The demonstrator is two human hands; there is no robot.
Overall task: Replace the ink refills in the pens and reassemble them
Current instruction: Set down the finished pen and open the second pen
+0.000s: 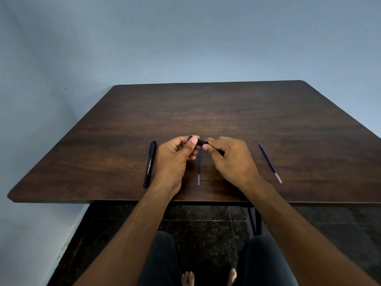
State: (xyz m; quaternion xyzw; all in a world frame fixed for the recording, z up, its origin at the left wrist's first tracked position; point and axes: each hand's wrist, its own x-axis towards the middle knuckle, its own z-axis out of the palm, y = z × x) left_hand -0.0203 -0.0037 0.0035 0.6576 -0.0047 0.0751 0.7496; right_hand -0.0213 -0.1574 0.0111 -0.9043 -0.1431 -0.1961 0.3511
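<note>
Lying farthest left of the held pen, flat on the table (pixel 206 112): a second black pen (pixel 150 164), capped, printed lettering along the barrel, blue end toward the near edge, apart from the wrist beside it.

Next, just left of the held pen's middle: left hand (pixel 177 153), fingers curled, thumb and forefinger pinching the blue-tipped end of the held pen (pixel 201 141). Raised a little above the table, near the front centre, lying roughly crosswise between both hands.

Directly beneath that pen, on the table: a loose blue refill (pixel 199 168), pointing away from the near edge, clear stub nearest the edge, upper part hidden behind the fingers.

Just right of the held pen's middle: right hand (pixel 231 155), fingers wrapped round the black barrel, thumb and fingertips close to the left hand's pinch. Possibly twisting or pulling a joint apart, though hard to tell with the seam covered by fingers.

Well right of the held pen: another blue refill (pixel 270 163), slanted, clear end toward the near edge, touching nothing.

Handling, as a judgement: light, stiff plastic barrel, smooth and likely to slip under a twist, so best gripped firmly on either side of the joint. Refills thin, slightly bendy, prone to rolling and kinking; best pinched mid-shaft, kept straight, tip untouched to avoid ink smears.
</note>
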